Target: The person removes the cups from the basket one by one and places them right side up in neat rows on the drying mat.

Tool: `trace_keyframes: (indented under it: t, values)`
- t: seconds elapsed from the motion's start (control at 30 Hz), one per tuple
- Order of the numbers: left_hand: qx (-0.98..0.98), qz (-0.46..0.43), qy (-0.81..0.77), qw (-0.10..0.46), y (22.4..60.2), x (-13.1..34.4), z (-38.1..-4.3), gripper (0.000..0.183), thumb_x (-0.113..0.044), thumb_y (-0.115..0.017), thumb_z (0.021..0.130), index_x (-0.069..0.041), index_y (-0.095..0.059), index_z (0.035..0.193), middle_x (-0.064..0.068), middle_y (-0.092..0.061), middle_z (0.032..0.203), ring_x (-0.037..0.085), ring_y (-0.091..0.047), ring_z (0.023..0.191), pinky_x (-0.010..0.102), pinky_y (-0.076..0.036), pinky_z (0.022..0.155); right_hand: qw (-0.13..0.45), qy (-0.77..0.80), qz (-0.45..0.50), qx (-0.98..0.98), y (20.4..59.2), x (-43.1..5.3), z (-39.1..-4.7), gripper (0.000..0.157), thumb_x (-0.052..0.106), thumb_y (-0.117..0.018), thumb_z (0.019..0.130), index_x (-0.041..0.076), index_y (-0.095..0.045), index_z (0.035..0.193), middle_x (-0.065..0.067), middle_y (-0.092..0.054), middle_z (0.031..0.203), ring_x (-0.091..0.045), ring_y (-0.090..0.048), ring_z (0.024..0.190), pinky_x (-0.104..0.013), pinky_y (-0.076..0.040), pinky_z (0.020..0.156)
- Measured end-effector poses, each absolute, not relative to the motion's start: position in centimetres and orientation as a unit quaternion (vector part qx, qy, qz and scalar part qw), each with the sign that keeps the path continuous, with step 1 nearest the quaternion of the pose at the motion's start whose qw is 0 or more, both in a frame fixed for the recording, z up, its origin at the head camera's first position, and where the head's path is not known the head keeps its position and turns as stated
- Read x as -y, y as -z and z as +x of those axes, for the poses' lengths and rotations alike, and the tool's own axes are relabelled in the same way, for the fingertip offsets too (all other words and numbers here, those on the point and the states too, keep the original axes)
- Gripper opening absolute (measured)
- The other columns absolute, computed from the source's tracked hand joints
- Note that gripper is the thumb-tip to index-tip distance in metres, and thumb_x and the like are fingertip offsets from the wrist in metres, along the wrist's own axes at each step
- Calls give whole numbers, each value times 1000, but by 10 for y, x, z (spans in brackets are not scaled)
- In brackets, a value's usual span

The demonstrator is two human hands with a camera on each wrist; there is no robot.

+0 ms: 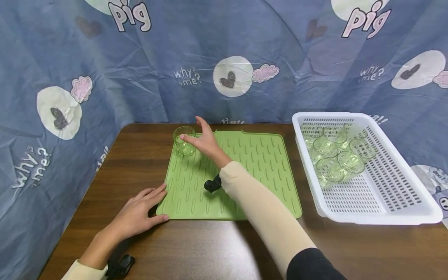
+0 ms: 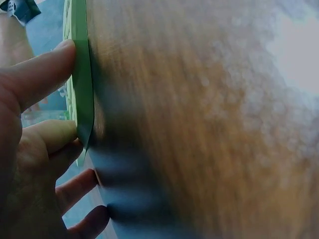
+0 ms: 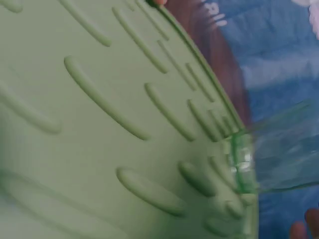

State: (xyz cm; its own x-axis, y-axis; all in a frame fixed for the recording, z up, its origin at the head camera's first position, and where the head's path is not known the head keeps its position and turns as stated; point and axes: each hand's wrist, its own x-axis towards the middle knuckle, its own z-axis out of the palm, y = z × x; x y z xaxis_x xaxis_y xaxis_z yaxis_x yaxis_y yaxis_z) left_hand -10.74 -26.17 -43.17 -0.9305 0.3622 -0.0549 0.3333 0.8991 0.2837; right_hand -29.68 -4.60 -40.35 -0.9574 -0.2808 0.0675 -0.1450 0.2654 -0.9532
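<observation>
A clear drinking glass (image 1: pixel 184 144) stands upright on the far left corner of a green ridged mat (image 1: pixel 227 175). My right hand (image 1: pixel 207 144) is beside it, thumb and fingers spread, with the thumb overlapping the glass in the head view. In the right wrist view the glass (image 3: pixel 279 154) has its base on the mat, and a few fingertips (image 3: pixel 299 230) show apart from it at the lower right edge. My left hand (image 1: pixel 141 210) lies flat with spread fingers, its fingertips touching the mat's near left corner.
To the right stands a white plastic basket (image 1: pixel 411 186) with slotted walls, holding several clear glasses (image 1: pixel 330 170) grouped at its far left. The mat and basket rest on a brown wooden table (image 1: pixel 196 245). Behind it hangs a blue printed cloth (image 1: pixel 157 77).
</observation>
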Motion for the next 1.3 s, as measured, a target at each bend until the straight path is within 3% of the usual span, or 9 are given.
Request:
trace_keyframes:
  t: [0.3, 0.6, 1.0, 1.3]
  values:
    - [-972, 182, -140, 49, 439, 266, -103, 77, -54, -71, 86, -10, -52, 145, 9, -42, 157, 40, -46, 135, 68, -42, 93, -17, 604, -60, -795, 376, 17, -261, 74, 34, -77, 86, 18, -42, 149, -4, -46, 152, -26, -41, 144, -48, -38, 114]
    - [-972, 180, -142, 55, 442, 270, -103, 77, -54, -71, 85, -8, -53, 144, 10, -42, 157, 38, -46, 135, 67, -43, 92, -48, 585, -105, -803, 339, -17, -230, 68, 36, -75, 87, 22, -44, 146, 3, -45, 151, -19, -40, 143, -46, -37, 116]
    - [-970, 186, -145, 57, 442, 264, -108, 76, -54, -70, 86, -8, -53, 144, 11, -41, 158, 41, -45, 135, 67, -42, 91, -140, 470, -210, -846, 313, -60, -187, 66, 23, -78, 82, 9, -51, 140, -9, -45, 151, -29, -39, 142, -50, -32, 116]
    - [-971, 189, -141, 42, 440, 259, -112, 76, -53, -70, 86, -7, -52, 144, 11, -41, 158, 41, -44, 135, 69, -41, 92, -147, 461, -196, -853, 304, -113, -170, 69, 22, -78, 81, 7, -49, 142, -9, -42, 154, -27, -39, 142, -48, -34, 115]
